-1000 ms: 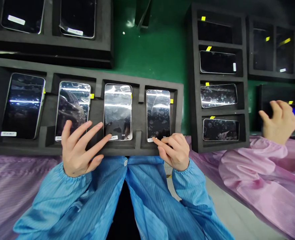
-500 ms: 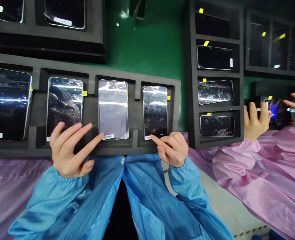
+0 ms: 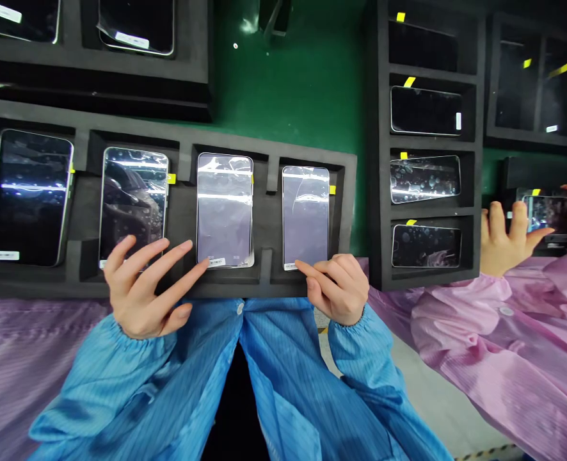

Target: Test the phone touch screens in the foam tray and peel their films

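Four smartphones lie in a row in cut-outs of a dark grey foam tray (image 3: pixel 264 288), screens up and covered in glossy film. My left hand (image 3: pixel 146 285) is spread, holding nothing, with its index fingertip at the lower edge of the third phone (image 3: pixel 224 211). My right hand (image 3: pixel 336 288) rests its extended index finger on the lower edge of the fourth phone (image 3: pixel 305 214). Further left lie the first phone (image 3: pixel 31 198) and second phone (image 3: pixel 134 205), the latter partly behind my left fingers.
Another foam tray (image 3: pixel 427 282) stands on the right, holding several filmed phones. More trays line the back of the green work surface (image 3: pixel 288 83). At right, a co-worker's hand (image 3: pixel 502 243) in a pink sleeve (image 3: pixel 461 326) is beside a phone (image 3: pixel 550 214).
The third and fourth screens now reflect pale lilac instead of dark. The co-worker's hand has dropped lower, with a phone now showing. My hands have barely moved.
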Motion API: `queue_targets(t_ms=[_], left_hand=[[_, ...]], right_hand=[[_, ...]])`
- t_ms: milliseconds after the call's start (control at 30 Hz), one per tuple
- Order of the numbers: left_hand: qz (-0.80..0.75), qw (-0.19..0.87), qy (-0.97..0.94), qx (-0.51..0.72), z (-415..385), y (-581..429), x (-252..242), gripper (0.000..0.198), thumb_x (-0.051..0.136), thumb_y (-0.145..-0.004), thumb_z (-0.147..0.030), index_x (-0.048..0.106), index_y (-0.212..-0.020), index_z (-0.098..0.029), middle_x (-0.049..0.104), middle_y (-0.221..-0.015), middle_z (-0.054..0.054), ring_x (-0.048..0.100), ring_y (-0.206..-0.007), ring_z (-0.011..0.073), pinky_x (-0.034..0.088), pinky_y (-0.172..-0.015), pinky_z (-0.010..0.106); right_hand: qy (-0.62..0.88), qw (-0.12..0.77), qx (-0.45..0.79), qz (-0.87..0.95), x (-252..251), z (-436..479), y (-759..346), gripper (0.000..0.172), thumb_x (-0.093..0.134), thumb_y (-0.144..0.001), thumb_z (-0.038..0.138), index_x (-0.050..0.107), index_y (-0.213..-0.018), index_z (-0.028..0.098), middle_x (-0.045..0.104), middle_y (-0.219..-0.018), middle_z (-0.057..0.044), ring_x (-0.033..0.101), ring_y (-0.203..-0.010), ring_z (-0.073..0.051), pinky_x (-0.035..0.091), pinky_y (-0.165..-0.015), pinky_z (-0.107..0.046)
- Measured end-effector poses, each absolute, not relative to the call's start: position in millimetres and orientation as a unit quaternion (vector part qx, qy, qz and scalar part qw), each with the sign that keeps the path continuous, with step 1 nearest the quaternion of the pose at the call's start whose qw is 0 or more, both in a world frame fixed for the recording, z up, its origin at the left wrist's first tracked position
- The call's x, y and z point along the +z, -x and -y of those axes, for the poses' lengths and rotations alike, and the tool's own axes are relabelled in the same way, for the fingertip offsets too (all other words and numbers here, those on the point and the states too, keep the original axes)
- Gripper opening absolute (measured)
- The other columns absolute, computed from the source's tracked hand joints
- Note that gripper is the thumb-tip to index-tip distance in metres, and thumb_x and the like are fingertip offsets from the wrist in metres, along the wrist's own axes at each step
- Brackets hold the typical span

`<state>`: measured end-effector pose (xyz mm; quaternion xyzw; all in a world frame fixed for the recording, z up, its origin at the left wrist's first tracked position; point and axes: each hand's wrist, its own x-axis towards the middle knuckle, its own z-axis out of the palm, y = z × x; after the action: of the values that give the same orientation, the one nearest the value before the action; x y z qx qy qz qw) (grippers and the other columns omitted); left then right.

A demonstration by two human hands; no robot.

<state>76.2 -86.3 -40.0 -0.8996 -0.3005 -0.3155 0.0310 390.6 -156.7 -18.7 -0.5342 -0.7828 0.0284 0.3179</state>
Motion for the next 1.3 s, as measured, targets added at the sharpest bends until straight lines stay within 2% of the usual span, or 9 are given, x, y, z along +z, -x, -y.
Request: queue_targets(t_ms=[100, 200, 367, 600, 700, 867, 1067, 1167, 1300], left_hand=[[0.300, 0.032, 0.909, -0.290, 85.0, -78.7, -39.2, 0.053, 0.036, -0.093, -0.050, 0.065, -0.131, -0.027, 0.058, -0.143, 0.007, 0.053, -0.129, 0.0301, 0.031, -0.120, 0.052], [0.304, 0.025, 0.902, -0.304, 84.5, -79.6, -40.1, 0.056, 0.033, -0.093, -0.052, 0.063, -0.133, -0.026, 0.053, -0.149, 0.005, 0.052, -0.133, 0.0288, 0.032, -0.120, 0.049], [0.296, 0.017, 0.889, -0.349, 83.2, -78.8, -42.2, 0.060, 0.031, -0.092, -0.052, 0.066, -0.130, -0.020, 0.053, -0.148, 0.010, 0.051, -0.134, 0.0292, 0.035, -0.120, 0.045], [0.322, 0.028, 0.886, -0.333, 86.0, -76.9, -45.1, 0.061, 0.029, -0.090, -0.054, 0.062, -0.134, -0.029, 0.057, -0.142, 0.006, 0.056, -0.125, 0.0289, 0.041, -0.113, 0.048], [0.322, 0.031, 0.891, -0.320, 86.6, -76.9, -43.6, 0.059, 0.029, -0.092, -0.054, 0.061, -0.134, -0.030, 0.060, -0.138, 0.008, 0.056, -0.123, 0.0292, 0.042, -0.111, 0.050], [0.295, 0.025, 0.899, -0.322, 85.3, -76.7, -40.0, 0.054, 0.034, -0.093, -0.049, 0.066, -0.129, -0.027, 0.063, -0.134, 0.011, 0.055, -0.126, 0.0308, 0.039, -0.114, 0.051], [0.315, 0.036, 0.907, -0.277, 85.7, -78.1, -41.5, 0.053, 0.031, -0.095, -0.053, 0.061, -0.134, -0.032, 0.054, -0.147, 0.005, 0.050, -0.132, 0.0296, 0.035, -0.116, 0.052], [0.312, 0.019, 0.898, -0.308, 86.7, -79.8, -40.9, 0.058, 0.027, -0.096, -0.054, 0.062, -0.133, -0.027, 0.049, -0.152, 0.006, 0.048, -0.136, 0.0289, 0.033, -0.119, 0.050], [0.334, -0.001, 0.885, -0.324, 88.6, -81.6, -39.7, 0.061, 0.021, -0.098, -0.054, 0.064, -0.131, -0.026, 0.050, -0.151, 0.006, 0.048, -0.137, 0.0267, 0.034, -0.119, 0.047]], right_hand=[[0.531, 0.331, 0.025, 0.779, -19.5, 156.0, -389.9, 0.025, 0.051, -0.094, 0.015, 0.075, -0.098, 0.018, 0.065, -0.068, -0.001, 0.049, -0.063, -0.014, 0.040, -0.061, -0.033], [0.526, 0.348, 0.019, 0.776, -19.7, 156.7, -389.7, 0.023, 0.052, -0.092, 0.014, 0.075, -0.095, 0.016, 0.065, -0.066, -0.001, 0.048, -0.062, -0.014, 0.040, -0.059, -0.032], [0.540, 0.321, 0.021, 0.778, -19.9, 158.5, -389.5, 0.025, 0.053, -0.092, 0.015, 0.075, -0.102, 0.017, 0.063, -0.067, -0.001, 0.047, -0.063, -0.015, 0.038, -0.058, -0.032], [0.537, 0.292, 0.041, 0.791, -19.1, 156.9, -389.1, 0.022, 0.054, -0.092, 0.015, 0.074, -0.101, 0.019, 0.066, -0.070, 0.000, 0.048, -0.064, -0.014, 0.036, -0.059, -0.032], [0.535, 0.306, 0.038, 0.787, -20.2, 157.6, -389.8, 0.021, 0.054, -0.093, 0.015, 0.074, -0.099, 0.016, 0.066, -0.070, -0.001, 0.048, -0.063, -0.014, 0.036, -0.059, -0.032], [0.532, 0.314, 0.036, 0.785, -22.5, 158.8, -390.6, 0.020, 0.054, -0.092, 0.015, 0.073, -0.097, 0.015, 0.067, -0.069, -0.002, 0.047, -0.063, -0.015, 0.036, -0.058, -0.032], [0.545, 0.281, 0.041, 0.789, -20.2, 157.3, -390.2, 0.023, 0.053, -0.094, 0.015, 0.075, -0.099, 0.017, 0.066, -0.070, -0.001, 0.047, -0.065, -0.014, 0.036, -0.059, -0.031], [0.540, 0.306, 0.037, 0.783, -20.8, 158.0, -390.5, 0.025, 0.051, -0.095, 0.016, 0.075, -0.101, 0.017, 0.065, -0.070, -0.002, 0.047, -0.064, -0.014, 0.036, -0.059, -0.032], [0.536, 0.334, 0.033, 0.775, -22.9, 158.5, -390.6, 0.024, 0.051, -0.094, 0.015, 0.075, -0.099, 0.015, 0.064, -0.068, -0.002, 0.047, -0.062, -0.014, 0.035, -0.057, -0.032]])
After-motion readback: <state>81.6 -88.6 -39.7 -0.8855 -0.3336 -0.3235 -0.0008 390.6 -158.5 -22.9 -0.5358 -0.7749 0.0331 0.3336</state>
